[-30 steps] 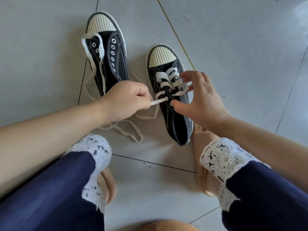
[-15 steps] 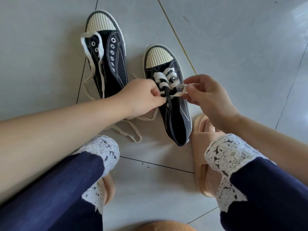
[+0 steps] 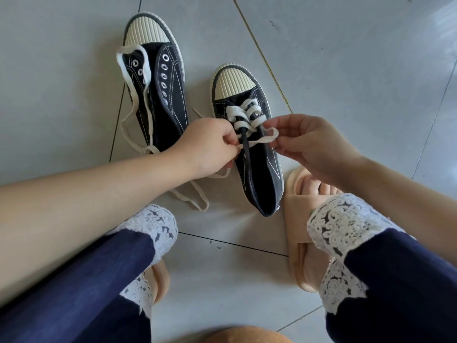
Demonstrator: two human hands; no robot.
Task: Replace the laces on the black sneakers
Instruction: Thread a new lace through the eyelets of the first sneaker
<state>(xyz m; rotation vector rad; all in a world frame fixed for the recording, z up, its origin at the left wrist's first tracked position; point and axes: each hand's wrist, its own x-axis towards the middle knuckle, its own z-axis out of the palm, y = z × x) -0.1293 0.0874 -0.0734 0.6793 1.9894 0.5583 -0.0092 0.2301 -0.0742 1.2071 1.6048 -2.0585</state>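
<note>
Laced sneaker point(image 3: 259, 174) lies on the floor point(image 3: 346, 70) ahead of the knees. Its white lace point(image 3: 259, 140) runs through the toe-end rows only. One second ago the right hand point(image 3: 311, 144) was spread; it now pinches the lace loop. The left hand point(image 3: 210, 147) pinches the opposite side. Judgement: new crossing being tightened. Upper eyelets and the second sneaker point(image 3: 165, 115) are still to do.

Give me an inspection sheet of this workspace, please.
Surface: grey tile floor, dark joints.
Job's things: near sneaker half laced with white lace; far sneaker with bare eyelets, loose lace draped over it.
Clutter: nothing seen.
Grippers: left hand and right hand each pinch the near sneaker's lace.
Cables: nothing seen.
Surroundings: the person's knees, beige slippers.
</note>
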